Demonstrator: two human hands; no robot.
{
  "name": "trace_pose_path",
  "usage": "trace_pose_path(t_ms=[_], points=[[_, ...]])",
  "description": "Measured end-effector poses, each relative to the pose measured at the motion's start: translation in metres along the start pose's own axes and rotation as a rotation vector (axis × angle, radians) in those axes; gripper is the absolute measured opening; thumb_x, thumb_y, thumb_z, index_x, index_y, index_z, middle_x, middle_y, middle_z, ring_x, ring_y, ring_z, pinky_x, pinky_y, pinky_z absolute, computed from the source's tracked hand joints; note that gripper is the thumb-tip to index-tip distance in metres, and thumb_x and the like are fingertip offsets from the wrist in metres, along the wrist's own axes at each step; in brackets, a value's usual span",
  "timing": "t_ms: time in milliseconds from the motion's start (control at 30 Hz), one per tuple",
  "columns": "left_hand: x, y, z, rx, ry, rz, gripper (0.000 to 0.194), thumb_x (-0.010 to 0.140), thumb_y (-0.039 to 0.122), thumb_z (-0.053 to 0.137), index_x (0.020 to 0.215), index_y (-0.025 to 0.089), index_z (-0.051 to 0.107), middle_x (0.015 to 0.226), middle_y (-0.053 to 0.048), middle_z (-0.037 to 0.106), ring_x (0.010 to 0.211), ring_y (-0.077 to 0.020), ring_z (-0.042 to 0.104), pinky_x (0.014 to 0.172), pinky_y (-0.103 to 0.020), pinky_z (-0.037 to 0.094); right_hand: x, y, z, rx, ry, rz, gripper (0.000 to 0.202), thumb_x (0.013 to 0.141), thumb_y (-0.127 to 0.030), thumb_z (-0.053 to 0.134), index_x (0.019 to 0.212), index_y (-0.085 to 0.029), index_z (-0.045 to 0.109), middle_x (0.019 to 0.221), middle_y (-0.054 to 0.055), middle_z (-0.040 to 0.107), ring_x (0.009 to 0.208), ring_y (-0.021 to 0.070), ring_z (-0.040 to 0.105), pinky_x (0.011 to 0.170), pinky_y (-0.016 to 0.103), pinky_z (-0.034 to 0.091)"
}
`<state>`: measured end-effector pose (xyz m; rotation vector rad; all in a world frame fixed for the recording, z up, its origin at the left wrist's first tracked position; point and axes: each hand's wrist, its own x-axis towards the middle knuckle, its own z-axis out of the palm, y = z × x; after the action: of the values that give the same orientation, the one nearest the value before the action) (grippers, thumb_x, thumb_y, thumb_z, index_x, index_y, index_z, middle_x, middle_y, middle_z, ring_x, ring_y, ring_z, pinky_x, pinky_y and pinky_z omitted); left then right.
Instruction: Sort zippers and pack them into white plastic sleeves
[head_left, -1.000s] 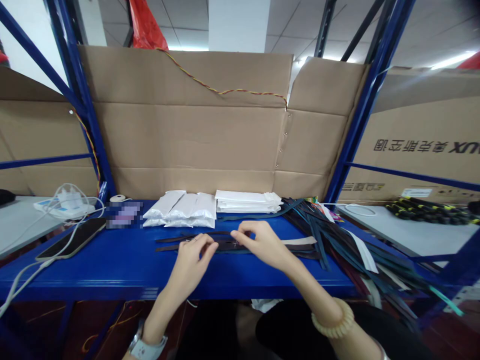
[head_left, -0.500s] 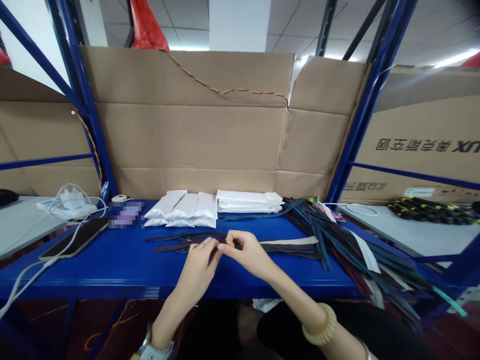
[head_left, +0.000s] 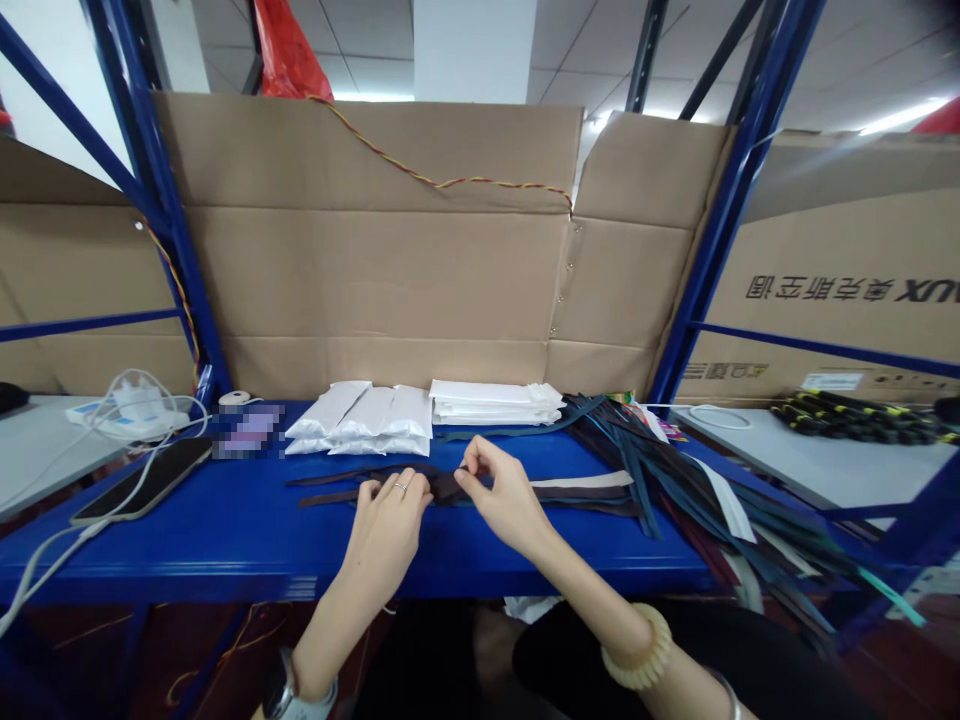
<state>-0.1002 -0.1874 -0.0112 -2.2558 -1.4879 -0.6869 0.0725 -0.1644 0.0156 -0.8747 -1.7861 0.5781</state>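
Observation:
Dark brown and blue fabric strips (head_left: 592, 497) lie lengthwise across the blue shelf (head_left: 247, 540), with a cream strip (head_left: 585, 481) among them. My left hand (head_left: 394, 510), with a ring on one finger, has its fingers bent down on the left part of the strips, closed on them. My right hand (head_left: 502, 490) pinches at the dark strips near their middle, thumb and forefinger close together; what lies between the fingertips is too small to make out. A short stretch of dark fabric shows between the two hands.
White packets (head_left: 375, 420) and a stack of white envelopes (head_left: 495, 403) stand behind the strips. A heap of loose strips (head_left: 697, 490) hangs over the right front edge. On the left are a phone (head_left: 146, 480), white cables and a power strip (head_left: 131, 415). Cardboard (head_left: 375, 270) closes the back.
The hands have moved apart. My left hand has turned and shifted slightly left, fingers lower on the strips; my right hand has risen a little and moved right.

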Motion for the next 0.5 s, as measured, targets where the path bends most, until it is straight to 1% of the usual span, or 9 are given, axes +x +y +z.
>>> trace_pose_path(t_ms=[100, 200, 267, 400, 433, 467, 500], points=[[0.001, -0.014, -0.003, 0.038, 0.034, -0.038, 0.024, 0.097, 0.023, 0.029, 0.088, 0.019, 0.051, 0.087, -0.003, 0.060, 0.085, -0.0195, 0.056, 0.077, -0.035, 0.030, 0.009, 0.007, -0.018, 0.008, 0.111, 0.000, 0.016, 0.077, -0.019, 0.052, 0.070, -0.020, 0.037, 0.067, -0.004, 0.044, 0.063, 0.0109, 0.043, 0.062, 0.023, 0.035], [0.000, -0.036, -0.007, 0.086, 0.064, -0.084, 0.024, 0.097, 0.025, 0.029, 0.089, 0.019, 0.052, 0.088, -0.004, 0.062, 0.086, -0.0199, 0.057, 0.078, -0.035, 0.030, 0.019, 0.010, -0.047, 0.013, 0.233, -0.017, 0.017, 0.076, -0.021, 0.055, 0.072, -0.020, 0.039, 0.065, -0.004, 0.043, 0.060, 0.0100, 0.042, 0.061, 0.022, 0.035], [-0.001, -0.053, -0.010, 0.124, 0.073, -0.124, 0.025, 0.097, 0.026, 0.029, 0.089, 0.019, 0.052, 0.090, -0.005, 0.064, 0.087, -0.0205, 0.058, 0.077, -0.035, 0.030, 0.023, 0.011, -0.072, 0.015, 0.337, -0.041, 0.017, 0.076, -0.022, 0.057, 0.073, -0.020, 0.040, 0.067, -0.004, 0.045, 0.061, 0.0097, 0.044, 0.061, 0.022, 0.036], [-0.006, -0.085, -0.014, 0.180, 0.064, -0.244, 0.024, 0.096, 0.027, 0.031, 0.090, 0.019, 0.053, 0.093, -0.006, 0.065, 0.090, -0.0218, 0.059, 0.073, -0.034, 0.029, 0.024, 0.017, -0.133, -0.033, 0.585, -0.064, 0.021, 0.071, -0.025, 0.061, 0.075, -0.020, 0.041, 0.070, -0.003, 0.048, 0.060, 0.0101, 0.048, 0.059, 0.022, 0.038], [-0.006, -0.089, -0.015, 0.179, 0.057, -0.264, 0.024, 0.096, 0.027, 0.031, 0.090, 0.019, 0.053, 0.094, -0.005, 0.065, 0.090, -0.0218, 0.059, 0.072, -0.033, 0.028, 0.023, 0.020, -0.148, -0.072, 0.653, -0.062, 0.023, 0.070, -0.025, 0.062, 0.076, -0.020, 0.041, 0.070, -0.003, 0.048, 0.060, 0.0105, 0.049, 0.059, 0.022, 0.039], [-0.006, -0.092, -0.017, 0.173, 0.050, -0.273, 0.024, 0.096, 0.028, 0.031, 0.089, 0.019, 0.053, 0.094, -0.005, 0.065, 0.091, -0.0217, 0.059, 0.072, -0.033, 0.028, 0.021, 0.023, -0.161, -0.119, 0.695, -0.055, 0.023, 0.069, -0.025, 0.062, 0.078, -0.021, 0.040, 0.070, -0.003, 0.049, 0.059, 0.0111, 0.049, 0.059, 0.023, 0.040], [-0.006, -0.093, -0.018, 0.164, 0.044, -0.270, 0.024, 0.096, 0.028, 0.031, 0.088, 0.020, 0.052, 0.093, -0.004, 0.065, 0.091, -0.0215, 0.059, 0.072, -0.033, 0.028, 0.018, 0.025, -0.172, -0.196, 0.704, -0.047, 0.022, 0.070, -0.026, 0.060, 0.080, -0.021, 0.041, 0.070, -0.003, 0.050, 0.059, 0.0119, 0.050, 0.059, 0.024, 0.040]])
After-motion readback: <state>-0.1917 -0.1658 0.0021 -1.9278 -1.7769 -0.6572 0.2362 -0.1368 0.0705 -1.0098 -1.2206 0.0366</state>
